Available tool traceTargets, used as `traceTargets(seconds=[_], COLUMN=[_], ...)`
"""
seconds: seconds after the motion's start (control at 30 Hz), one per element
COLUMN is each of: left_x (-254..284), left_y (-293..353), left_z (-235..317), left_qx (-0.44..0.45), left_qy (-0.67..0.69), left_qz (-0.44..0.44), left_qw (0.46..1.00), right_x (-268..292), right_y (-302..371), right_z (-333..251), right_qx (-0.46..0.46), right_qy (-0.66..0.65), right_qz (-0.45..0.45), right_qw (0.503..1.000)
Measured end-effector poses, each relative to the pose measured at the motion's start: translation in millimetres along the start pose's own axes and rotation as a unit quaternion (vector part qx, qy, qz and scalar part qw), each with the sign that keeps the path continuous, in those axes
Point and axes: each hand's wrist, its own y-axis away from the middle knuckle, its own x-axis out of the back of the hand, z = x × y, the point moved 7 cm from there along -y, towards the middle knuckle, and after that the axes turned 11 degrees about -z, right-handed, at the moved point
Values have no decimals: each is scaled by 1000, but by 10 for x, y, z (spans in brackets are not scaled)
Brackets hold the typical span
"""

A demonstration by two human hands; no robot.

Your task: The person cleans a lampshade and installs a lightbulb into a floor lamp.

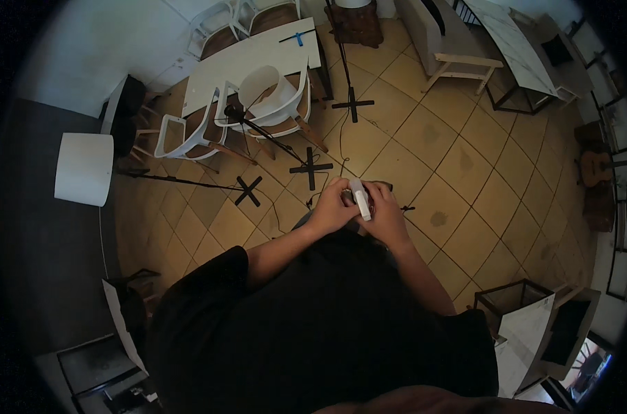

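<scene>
Both forearms reach forward from my black sleeves, and the hands meet in front of my body. Between them is a small white, narrow, box-like object [360, 200], with its long side turned up toward me. My left hand [333, 209] grips it from the left, thumb against its near part. From the other side, my right hand [386, 215] curls its fingers round it. Something dark and reddish shows under the fingers, too small to make out. The object's underside is hidden by the hands.
Ahead to the left, white chairs [189, 141] surround a long pale table [213, 69]. Black cross-shaped stand bases [311, 168] with cables stand on the tiled floor [458, 165]. A white lampshade [84, 169] is at the left; a sofa [438, 41] and a guitar [594, 168] are to the right.
</scene>
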Motion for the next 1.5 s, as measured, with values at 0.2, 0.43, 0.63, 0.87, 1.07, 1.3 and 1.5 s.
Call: traceTargets(seconds=[0.2,0.43,0.63,0.87,1.07,1.3,1.5], left_x=[30,131,302,820,1605,2377,2844], left_y=[-116,-284,-519,-671,-946,-1188,-1151], left_z=[-53,-231,-545,-904,-648,-285,-109], left_qx=[42,54,55,98,63,-19,0], left_qy=[-23,21,43,144,118,120,69], left_qz=[34,45,77,163,256,331,431], left_qw=[998,997,995,971,957,936,900], right_x=[81,57,-101,-349,-174,-67,-147], right_y=[-211,-519,-1085,-1935,-2762,-3720,-4844], right_z=[126,236,366,170,-374,-830,-707], right_qx=[64,68,49,132,236,305,192], right_qy=[-60,-49,33,72,39,-39,-242], right_qz=[-35,-94,-178,-304,-308,-287,-267], right_qw=[996,992,982,941,921,907,913])
